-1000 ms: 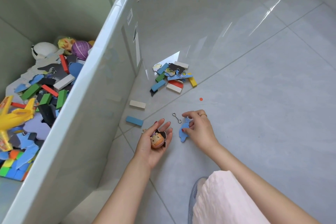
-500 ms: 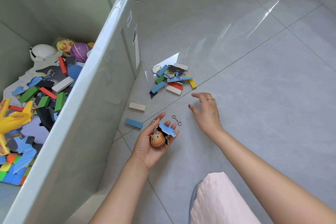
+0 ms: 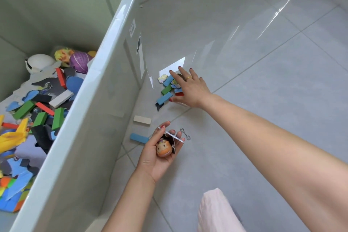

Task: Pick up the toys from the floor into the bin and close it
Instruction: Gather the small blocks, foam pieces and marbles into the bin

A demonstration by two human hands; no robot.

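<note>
Along the left side of the floor (image 3: pixel 263 137) stands your open bin (image 3: pixel 90 118), its bottom covered with blocks and foam pieces. Beside its wall your right hand (image 3: pixel 190 88) lies spread, fingers straight, on the small pile of toys (image 3: pixel 167 88), gripping nothing. Nearer you, your left hand (image 3: pixel 160 152) cups a small doll head (image 3: pixel 163 148) and a flat piece.

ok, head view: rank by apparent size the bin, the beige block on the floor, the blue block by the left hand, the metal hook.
1. bin, by far the largest.
2. beige block and blue block: they look about equal, so no ranking between them.
3. metal hook, smallest.
</note>
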